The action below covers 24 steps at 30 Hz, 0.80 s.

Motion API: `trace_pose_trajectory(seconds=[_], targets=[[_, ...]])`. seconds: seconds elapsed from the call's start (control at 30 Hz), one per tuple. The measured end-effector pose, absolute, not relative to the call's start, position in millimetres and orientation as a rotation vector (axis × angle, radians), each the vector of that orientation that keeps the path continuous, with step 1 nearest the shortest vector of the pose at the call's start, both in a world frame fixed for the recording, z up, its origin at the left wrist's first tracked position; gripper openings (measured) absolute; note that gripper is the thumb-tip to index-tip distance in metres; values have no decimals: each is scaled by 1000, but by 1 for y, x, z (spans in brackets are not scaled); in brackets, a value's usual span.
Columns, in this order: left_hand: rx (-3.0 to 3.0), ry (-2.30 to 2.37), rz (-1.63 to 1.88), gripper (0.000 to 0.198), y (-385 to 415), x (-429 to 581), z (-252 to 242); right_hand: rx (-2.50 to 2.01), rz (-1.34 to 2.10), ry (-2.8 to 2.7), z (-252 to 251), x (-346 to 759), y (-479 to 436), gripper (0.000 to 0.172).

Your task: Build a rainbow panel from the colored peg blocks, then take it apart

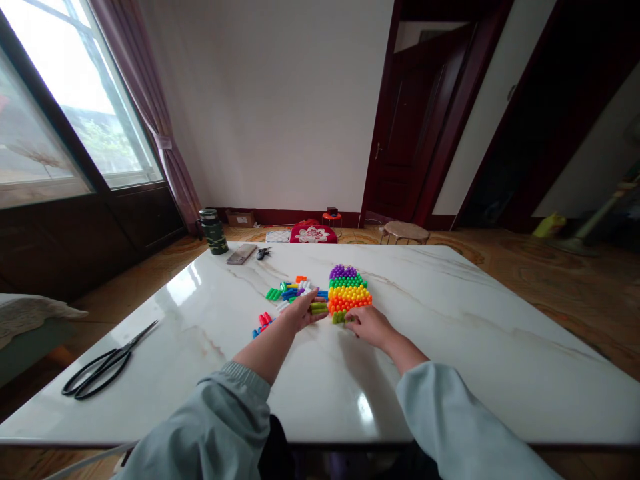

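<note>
A block of small plastic building pegs (349, 292) stands on the table in bands of purple, green, yellow and orange, with a short yellow-green row (339, 317) along its near edge. My left hand (301, 312), left of the block, holds several yellow-green pegs (319, 308) along its fingers. At the right end of the near row, my right hand (369, 325) has thumb and fingertips pinched on a yellow-green peg, mostly hidden by the fingers. Loose pegs in mixed colours (289, 291) lie beyond my left hand; red and blue ones (262, 323) lie left of it.
The marble-patterned white table (465, 373) bears black-handled scissors (107, 365) at the left. Toward its far left edge are a camouflage flask (213, 232), a phone (242, 254) and keys (264, 253). A round stool (405, 231) stands beyond the table.
</note>
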<state>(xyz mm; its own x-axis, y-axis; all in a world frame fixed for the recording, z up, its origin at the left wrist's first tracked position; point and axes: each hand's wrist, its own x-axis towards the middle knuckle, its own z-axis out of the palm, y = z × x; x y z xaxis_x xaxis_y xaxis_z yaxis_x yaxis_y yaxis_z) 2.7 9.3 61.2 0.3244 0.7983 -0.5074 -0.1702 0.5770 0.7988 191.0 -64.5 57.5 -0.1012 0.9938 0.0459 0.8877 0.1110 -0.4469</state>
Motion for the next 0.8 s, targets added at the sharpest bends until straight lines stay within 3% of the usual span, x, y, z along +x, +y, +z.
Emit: trace_pose_trajectory(seconds=[0.13, 0.27, 0.4, 0.5, 0.7, 0.8], targets=[[726, 1002, 677, 26, 8, 3, 61, -1728, 352, -1955, 62, 177, -60, 29], [779, 929, 642, 4, 6, 4, 60, -1659, 323, -1916, 58, 169, -54, 33], [839, 845, 588, 24, 3, 3, 61, -1575, 395, -1918, 51, 169, -49, 38], [881, 794, 580, 32, 3, 1, 63, -1449, 424, -1893, 48, 172, -46, 31], [997, 771, 581, 26, 5, 5, 60, -1327, 418, -1793, 53, 174, -45, 17], [1087, 786, 546, 33, 5, 8, 55, -1348, 346, -1763, 57, 175, -48, 15]])
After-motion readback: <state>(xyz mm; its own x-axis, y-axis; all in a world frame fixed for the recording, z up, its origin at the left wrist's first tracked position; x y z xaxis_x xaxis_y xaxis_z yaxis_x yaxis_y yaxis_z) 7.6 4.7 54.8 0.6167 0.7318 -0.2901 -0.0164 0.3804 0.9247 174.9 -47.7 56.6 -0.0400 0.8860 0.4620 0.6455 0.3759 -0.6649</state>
